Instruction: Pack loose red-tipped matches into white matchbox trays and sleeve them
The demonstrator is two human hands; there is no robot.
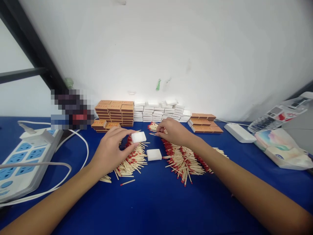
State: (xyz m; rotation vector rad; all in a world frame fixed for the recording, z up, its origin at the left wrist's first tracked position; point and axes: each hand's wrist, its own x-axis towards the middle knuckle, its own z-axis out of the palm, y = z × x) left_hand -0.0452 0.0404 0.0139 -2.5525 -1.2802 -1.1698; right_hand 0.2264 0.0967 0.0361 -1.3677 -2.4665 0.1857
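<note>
Between thumb and fingers, my left hand (111,148) grips a small white matchbox tray (138,137) above the left heap of matches (133,163). My right hand (172,130) is pinched on matches (153,133) at the far end of the right side; how many it holds is hard to make out. Below that hand and wrist spreads a larger heap of red-headed matches (183,160). Another white tray (154,154) lies on the blue table between the two heaps. One loose match (127,182) rests nearer me.
Against the wall stand stacked orange matchboxes (116,112), white trays (156,112) and more orange boxes (204,123). A power strip (26,156) with white cables lies left. At right are a white device (239,132), a tissue pack (281,147) and a plastic bottle (276,116).
</note>
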